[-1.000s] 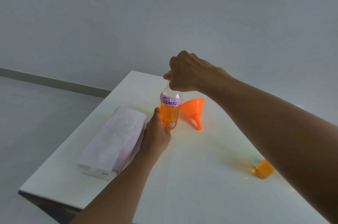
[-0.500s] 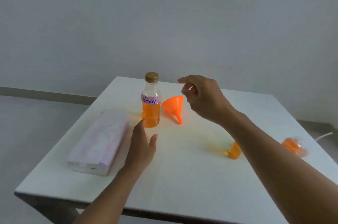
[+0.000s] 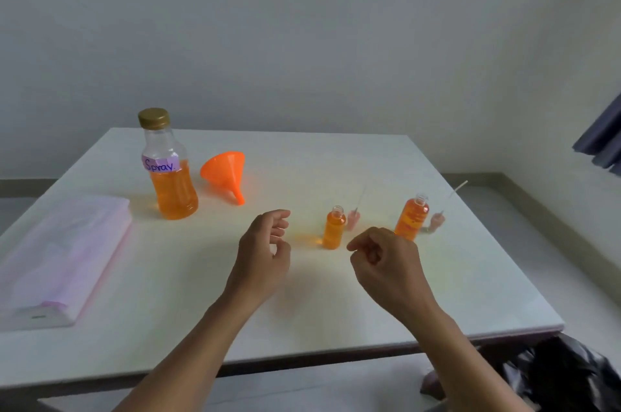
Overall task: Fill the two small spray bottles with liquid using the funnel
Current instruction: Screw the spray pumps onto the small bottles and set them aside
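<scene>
white table [image 3: 336,310] before grey wall [image 3: 302,25] holds funnel [image 3: 223,173].

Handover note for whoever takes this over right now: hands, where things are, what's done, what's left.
Hands: left hand and right hand hover over the white table, fingers loosely curled, holding nothing.
Large clear bottle with gold cap and "Spray" label: upright, capped, far left. The orange plastic funnel lies on its side beside it.
Nearer small clear bottle and farther small clear bottle: upright, necks open, orange liquid almost to the top.
A pump head with tube lies beside each.
Done: filling looks complete.
Left: probably fitting the pump heads.
</scene>
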A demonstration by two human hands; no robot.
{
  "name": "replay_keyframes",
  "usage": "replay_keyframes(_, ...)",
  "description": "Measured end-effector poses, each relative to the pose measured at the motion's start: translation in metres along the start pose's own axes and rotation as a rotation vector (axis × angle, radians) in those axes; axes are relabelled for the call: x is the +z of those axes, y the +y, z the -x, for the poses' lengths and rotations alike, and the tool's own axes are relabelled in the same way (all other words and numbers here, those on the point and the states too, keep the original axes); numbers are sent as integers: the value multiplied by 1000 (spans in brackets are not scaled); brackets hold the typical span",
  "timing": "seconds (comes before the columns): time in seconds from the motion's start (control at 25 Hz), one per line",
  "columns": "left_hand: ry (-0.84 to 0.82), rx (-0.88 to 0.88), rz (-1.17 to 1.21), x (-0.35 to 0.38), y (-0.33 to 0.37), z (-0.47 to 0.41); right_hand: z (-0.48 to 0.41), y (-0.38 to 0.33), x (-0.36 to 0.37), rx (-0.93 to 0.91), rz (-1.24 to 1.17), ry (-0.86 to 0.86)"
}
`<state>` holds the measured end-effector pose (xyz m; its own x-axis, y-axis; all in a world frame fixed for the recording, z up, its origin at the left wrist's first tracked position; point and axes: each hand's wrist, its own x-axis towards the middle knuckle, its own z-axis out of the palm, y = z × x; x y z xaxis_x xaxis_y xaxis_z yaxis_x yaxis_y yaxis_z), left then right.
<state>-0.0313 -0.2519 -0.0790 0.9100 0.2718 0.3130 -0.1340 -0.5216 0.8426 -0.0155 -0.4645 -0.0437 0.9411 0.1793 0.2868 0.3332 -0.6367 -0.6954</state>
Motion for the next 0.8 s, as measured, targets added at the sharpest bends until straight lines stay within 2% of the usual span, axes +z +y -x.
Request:
replay_keyframes(0.12,-105,-33,80,29,12,-8,-21,27,-1,199,39,-6)
replay_keyframes(0.24,-162,-48,85,52,16,-15,-42,39,12,269,3,-22)
replay_keyframes(0.56,-94,-23,139,54,9,-25,-71,43,25,199,-46,6)
replay_keyframes(0.72,-44,-11,221,26,3,-18,-60,23,-7,108,-260,-67)
replay_keyframes(0.8,-27,-29,227,14,0,-13,-52,13,-19,52,-294,-82)
